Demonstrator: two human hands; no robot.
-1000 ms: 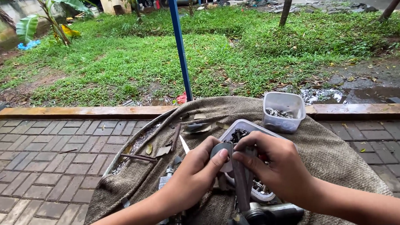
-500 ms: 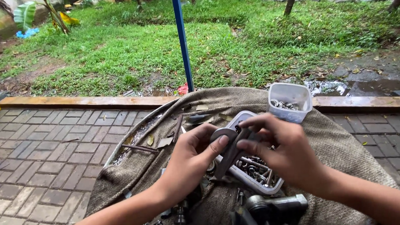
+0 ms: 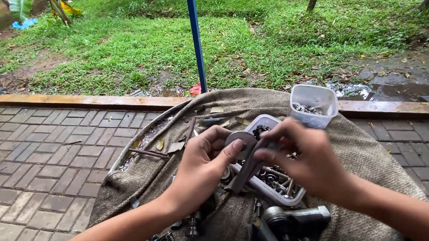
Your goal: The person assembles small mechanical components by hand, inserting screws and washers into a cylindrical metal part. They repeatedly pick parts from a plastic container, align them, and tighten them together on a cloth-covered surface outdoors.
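My left hand [image 3: 204, 161] and my right hand [image 3: 303, 158] meet over a round table covered with burlap cloth [image 3: 367, 148]. Together they grip a dark metal part [image 3: 247, 159]: a round grey disc at the top, pinched by my left thumb and fingers, and a long bar slanting down to the left, held by my right fingers. Right under the hands lies a shallow clear tray [image 3: 274, 189] full of several bolts and small metal pieces.
A small clear tub [image 3: 314, 105] with metal bits stands at the table's far right. A blue pole [image 3: 196, 40] rises behind the table. Dark machine parts [image 3: 294, 220] lie at the near edge. Brick paving [image 3: 49, 150] is to the left, grass beyond.
The metal part has tilted from upright to slanting, and both hands have lifted slightly with it. The camera has tipped down a little.
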